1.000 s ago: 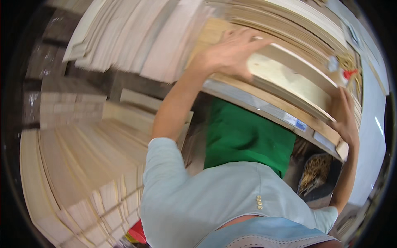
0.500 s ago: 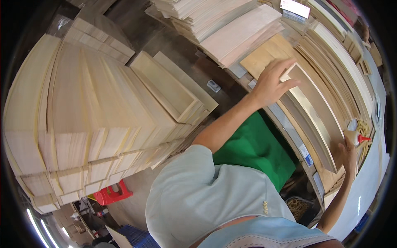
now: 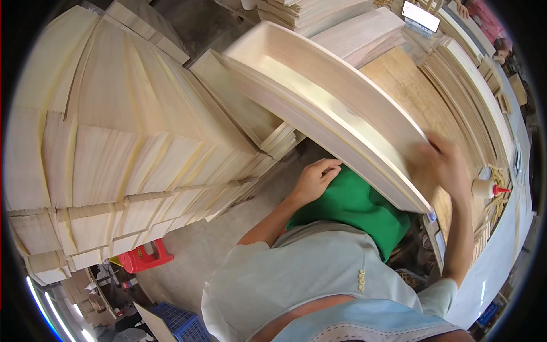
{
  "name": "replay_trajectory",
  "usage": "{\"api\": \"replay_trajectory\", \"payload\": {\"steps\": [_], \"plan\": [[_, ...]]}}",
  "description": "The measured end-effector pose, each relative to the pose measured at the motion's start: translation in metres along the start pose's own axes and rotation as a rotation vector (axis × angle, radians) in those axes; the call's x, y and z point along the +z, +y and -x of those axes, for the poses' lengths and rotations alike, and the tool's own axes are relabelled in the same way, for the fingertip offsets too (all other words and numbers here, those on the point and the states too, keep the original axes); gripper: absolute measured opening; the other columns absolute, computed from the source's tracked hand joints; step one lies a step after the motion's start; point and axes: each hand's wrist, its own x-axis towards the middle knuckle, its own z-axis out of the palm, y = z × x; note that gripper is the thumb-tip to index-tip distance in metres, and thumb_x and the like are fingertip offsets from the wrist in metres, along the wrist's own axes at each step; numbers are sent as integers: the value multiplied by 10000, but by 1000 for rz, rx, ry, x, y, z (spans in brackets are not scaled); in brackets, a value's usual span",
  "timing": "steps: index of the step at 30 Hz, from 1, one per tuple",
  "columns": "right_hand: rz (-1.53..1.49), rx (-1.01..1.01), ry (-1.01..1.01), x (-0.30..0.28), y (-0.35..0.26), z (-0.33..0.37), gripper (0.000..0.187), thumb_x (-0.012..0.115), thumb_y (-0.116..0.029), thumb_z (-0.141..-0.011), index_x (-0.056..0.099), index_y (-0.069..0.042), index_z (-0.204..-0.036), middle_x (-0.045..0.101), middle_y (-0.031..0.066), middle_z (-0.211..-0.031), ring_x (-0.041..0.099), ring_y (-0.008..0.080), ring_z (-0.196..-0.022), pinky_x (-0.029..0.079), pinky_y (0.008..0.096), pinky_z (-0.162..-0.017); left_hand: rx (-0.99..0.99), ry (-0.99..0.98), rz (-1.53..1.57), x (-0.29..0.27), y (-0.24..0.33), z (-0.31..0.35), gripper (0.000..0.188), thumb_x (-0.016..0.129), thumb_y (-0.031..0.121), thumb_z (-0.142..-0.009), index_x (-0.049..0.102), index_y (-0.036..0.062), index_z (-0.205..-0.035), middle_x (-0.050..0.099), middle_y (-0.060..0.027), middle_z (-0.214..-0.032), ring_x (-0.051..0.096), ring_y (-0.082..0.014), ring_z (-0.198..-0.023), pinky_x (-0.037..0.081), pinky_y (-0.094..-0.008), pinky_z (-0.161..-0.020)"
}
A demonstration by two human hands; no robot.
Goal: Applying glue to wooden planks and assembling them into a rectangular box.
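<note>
Hands grip a thick bundle of pale wood sheets (image 3: 336,114), lifted and tilted across the middle of the view. The left hand (image 3: 315,179) curls under the bundle's lower edge, elbow bent, above a green cloth (image 3: 356,208). The right hand (image 3: 441,165), blurred, lies flat on the bundle's near end with fingers spread, forearm reaching up from the lower right. Half a second ago the left hand rested on boards still lying on the worktop (image 3: 501,251); the bundle has since come up and swung left. A white glue bottle with a red nozzle (image 3: 487,188) lies on the worktop just beside the right hand. A red plastic stool (image 3: 142,257) and a blue crate (image 3: 182,322) sit on the floor under tall stacks of wood sheets (image 3: 114,142).
</note>
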Motion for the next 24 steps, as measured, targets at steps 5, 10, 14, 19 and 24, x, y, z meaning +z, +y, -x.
{"api": "replay_trajectory", "payload": {"steps": [5, 10, 14, 19, 24], "plan": [[-34, -250, -18, 95, -77, -109, 196, 561, -170, -856, 608, 17, -891, 599, 218, -745, 573, 304, -646, 451, 383, -615, 64, 24, -45, -1, -8, 8, 221, 601, 78, -862, 618, 9, -1071, 662, -113, -952, 651, -224, -858, 505, -314, -779], [-12, -342, 85, 185, -126, -156, 148, 558, -141, -831, 618, -6, -841, 612, 244, -762, 604, 401, -745, 488, 446, -685, -11, -19, -68, -16, -14, 21, 235, 592, 74, -874, 621, 17, -1101, 678, -100, -973, 652, -184, -873, 505, -294, -779], [-119, -378, 13, 220, -137, -151, 156, 537, -107, -824, 629, -7, -901, 613, 239, -730, 620, 394, -738, 500, 457, -709, -35, -33, -79, -24, -23, 22, 227, 590, 58, -857, 610, 7, -1077, 657, -123, -953, 644, -238, -860, 500, -325, -765], [-85, -370, -23, 217, -145, -148, 139, 548, -108, -816, 612, 6, -864, 613, 237, -725, 621, 392, -733, 501, 468, -683, 20, -72, -82, -25, -29, 12, 228, 591, 61, -852, 604, 3, -1073, 648, -138, -953, 637, -270, -858, 497, -339, -768], [1, -276, -118, 227, -144, -141, 122, 553, -97, -754, 608, -29, -839, 633, 205, -688, 649, 374, -685, 524, 464, -606, 12, -135, -257, -13, -21, -5, 194, 611, 122, -841, 633, -7, -985, 632, -199, -931, 622, -354, -876, 476, -400, -775]]}}
